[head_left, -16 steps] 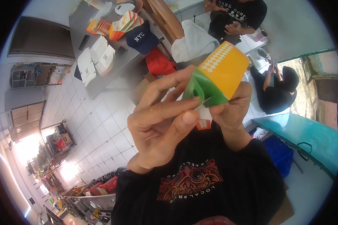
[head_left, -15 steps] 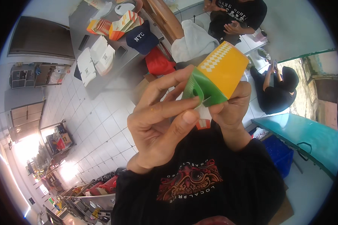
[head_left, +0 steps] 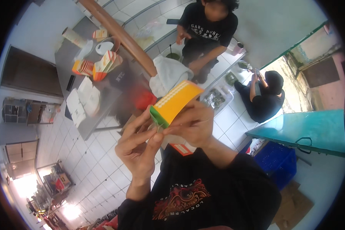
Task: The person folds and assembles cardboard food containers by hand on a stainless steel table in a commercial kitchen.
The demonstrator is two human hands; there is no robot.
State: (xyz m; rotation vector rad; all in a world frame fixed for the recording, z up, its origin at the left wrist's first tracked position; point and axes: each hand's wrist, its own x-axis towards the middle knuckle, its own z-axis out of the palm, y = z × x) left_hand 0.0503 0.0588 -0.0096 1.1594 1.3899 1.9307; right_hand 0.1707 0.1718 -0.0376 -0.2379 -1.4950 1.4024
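Observation:
A small yellow paper food carton (head_left: 178,100) with a white diamond pattern is held up in front of my chest, its green end toward me. My left hand (head_left: 136,143) pinches the folded flaps at that green end between thumb and fingers. On the other side, my right hand (head_left: 193,122) grips the carton near the same end, its fingers partly hidden behind it. Below my hands, an orange-and-white piece of card (head_left: 181,148) shows against my dark shirt; what it rests on is hidden.
Ahead left, a grey table (head_left: 103,124) bears unfolded white cartons (head_left: 82,100), orange-and-white cartons (head_left: 105,65), a dark cap (head_left: 120,76) and a red cap (head_left: 143,99). A pale towel (head_left: 170,74) lies nearby. Two people (head_left: 212,30) sit beyond. A blue crate (head_left: 276,163) stands right.
My view has shifted, and the carton and both hands sit lower and farther left in it. The carton is tilted differently. The far person has lowered one hand.

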